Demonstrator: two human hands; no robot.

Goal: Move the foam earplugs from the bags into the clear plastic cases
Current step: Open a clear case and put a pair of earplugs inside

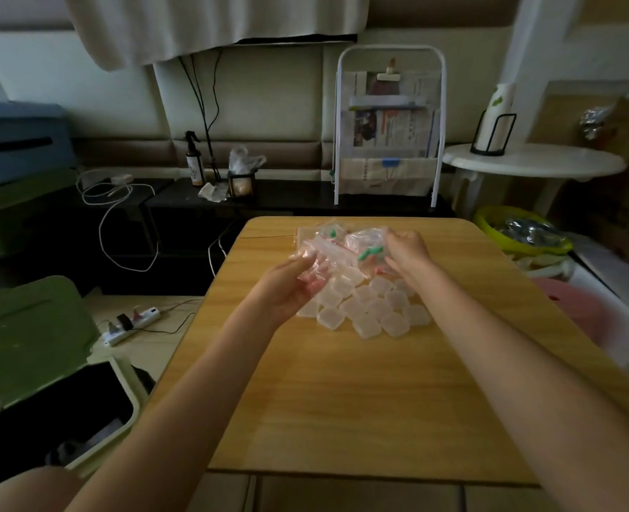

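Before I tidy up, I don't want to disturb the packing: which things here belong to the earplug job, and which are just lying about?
Job in hand:
zip bags held by left hand and right hand
green earplugs
clear cases on wooden table

Lying about:
spray bottle
power strip
newspaper rack
green bin

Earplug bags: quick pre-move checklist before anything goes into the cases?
1. Left hand holds a bag: ok.
2. Right hand holds the second bag: ok.
3. Green earplugs visible in the second bag: ok.
4. Bag seals open: cannot tell.
5. Clear cases within reach on the wooden table, just below the hands: ok.
6. A case opened to receive earplugs: not ok, all look closed.
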